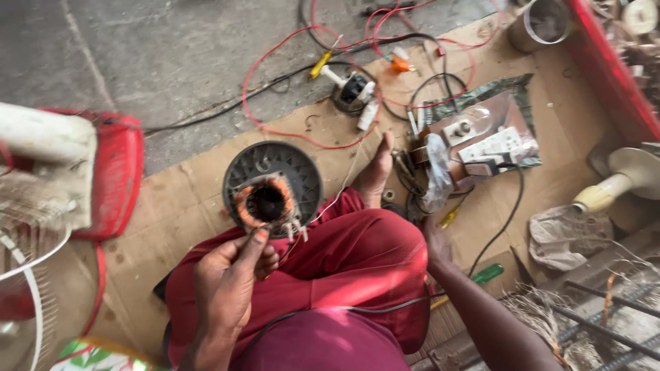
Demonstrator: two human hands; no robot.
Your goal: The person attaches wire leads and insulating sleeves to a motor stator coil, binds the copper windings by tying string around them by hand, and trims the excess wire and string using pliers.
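Left hand [230, 275]: closed around fan motor stator [267, 203], copper windings exposed.
Right hand [436, 240]: grip unclear, reaching beside knee.
Progress: motor opened; loose leads [297, 230] unconnected.

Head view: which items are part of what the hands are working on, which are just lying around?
In hand:
- left hand holding the round motor housing with copper winding
- right hand reaching down beside the knee, near a yellow tool

Lying about:
- red wires
- green-handled screwdriver
- white socket strip
- crumpled rag
- red stool

Matt dark metal motor housing [273, 180], perhaps copper-wound; rough brown cardboard sheet [185, 199]; red cloth trousers [357, 261].
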